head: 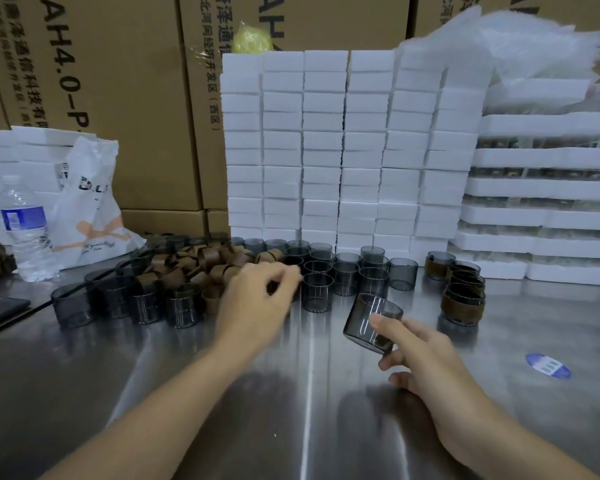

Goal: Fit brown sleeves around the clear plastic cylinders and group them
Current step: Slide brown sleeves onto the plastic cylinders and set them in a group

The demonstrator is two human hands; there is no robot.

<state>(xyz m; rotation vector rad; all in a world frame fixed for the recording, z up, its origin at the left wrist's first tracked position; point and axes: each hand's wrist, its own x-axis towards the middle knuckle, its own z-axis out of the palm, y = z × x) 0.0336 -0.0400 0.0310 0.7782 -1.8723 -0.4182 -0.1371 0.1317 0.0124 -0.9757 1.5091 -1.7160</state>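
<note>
Head view: right grip (pixel 426 358) holds a bare cylinder (pixel 368 323) beside the sleeve pile (pixel 201 268); left grip (pixel 257 299), contents unclear, should fetch a sleeve.

The bench (pixel 291 403) was bare metal, smooth and glossy, throwing back light in streaks. Each cylinder (pixel 317 292) was smoke-tinted clear plastic with a hard shine. The sleeves (pixel 208 261) looked matt brown, card or leather, which could not be told. Behind stood matt white foam blocks (pixel 326 150), faintly grainy, and dull brown cardboard cartons (pixel 136 98). The water bottle (pixel 28 230) was thin ribbed clear plastic, the bag (pixel 90 209) creased white film
</note>
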